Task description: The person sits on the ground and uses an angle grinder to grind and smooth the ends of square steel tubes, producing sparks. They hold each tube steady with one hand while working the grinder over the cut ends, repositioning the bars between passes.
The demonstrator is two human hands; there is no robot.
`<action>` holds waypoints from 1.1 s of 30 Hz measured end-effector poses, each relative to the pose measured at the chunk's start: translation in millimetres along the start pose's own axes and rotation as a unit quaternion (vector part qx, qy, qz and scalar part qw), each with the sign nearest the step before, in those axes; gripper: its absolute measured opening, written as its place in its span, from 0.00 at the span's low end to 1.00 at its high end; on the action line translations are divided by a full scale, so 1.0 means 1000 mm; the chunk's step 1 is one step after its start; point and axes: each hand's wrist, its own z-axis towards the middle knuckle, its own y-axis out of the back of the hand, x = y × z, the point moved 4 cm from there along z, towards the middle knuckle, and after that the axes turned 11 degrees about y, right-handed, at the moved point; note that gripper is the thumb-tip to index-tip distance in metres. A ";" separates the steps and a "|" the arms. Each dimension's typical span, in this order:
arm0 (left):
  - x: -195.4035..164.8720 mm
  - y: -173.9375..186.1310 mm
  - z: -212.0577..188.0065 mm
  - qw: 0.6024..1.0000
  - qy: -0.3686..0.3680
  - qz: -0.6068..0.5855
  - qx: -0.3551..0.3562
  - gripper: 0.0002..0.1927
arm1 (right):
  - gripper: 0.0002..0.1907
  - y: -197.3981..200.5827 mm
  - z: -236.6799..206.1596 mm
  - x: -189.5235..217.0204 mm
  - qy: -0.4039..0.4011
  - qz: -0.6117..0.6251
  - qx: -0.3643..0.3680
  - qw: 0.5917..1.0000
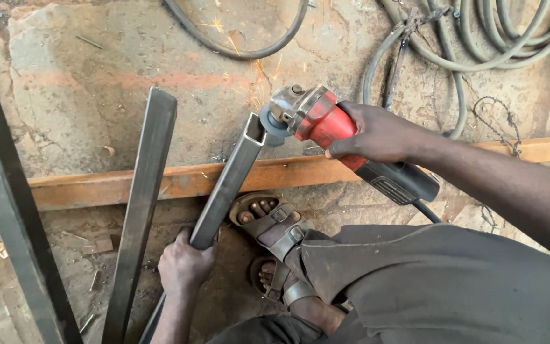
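Observation:
My left hand (184,262) grips a grey square steel tube (230,179) low down, holding it slanted over a rusty orange beam (97,188). My right hand (377,134) is closed around the red body of an angle grinder (326,121). Its disc (274,125) touches the tube's open upper end, and orange sparks (249,70) fly up over the stone floor. My sandalled feet (268,220) rest just right of the tube, beside the beam.
A second flat steel bar (141,204) leans over the beam to the left. A dark metal frame (7,210) crosses the left edge. Coiled hoses (491,38) and a black cable (237,51) lie on the ground beyond. The grinder's cord (424,210) runs toward my knee.

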 end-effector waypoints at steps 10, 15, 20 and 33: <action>0.004 -0.004 0.000 1.000 0.001 -0.018 0.011 0.26 | 0.37 -0.007 0.012 0.009 -0.005 -0.042 -0.021 0.999; 0.005 -0.004 0.000 0.999 -0.032 -0.019 -0.018 0.23 | 0.38 -0.013 0.013 0.015 0.001 -0.073 -0.048 0.996; 0.007 -0.005 -0.001 0.997 -0.053 -0.039 -0.027 0.21 | 0.40 -0.025 0.004 0.020 0.019 -0.091 -0.053 0.994; 0.005 0.004 -0.003 0.998 -0.045 -0.034 0.012 0.21 | 0.39 -0.032 0.004 0.028 -0.004 -0.088 -0.084 0.993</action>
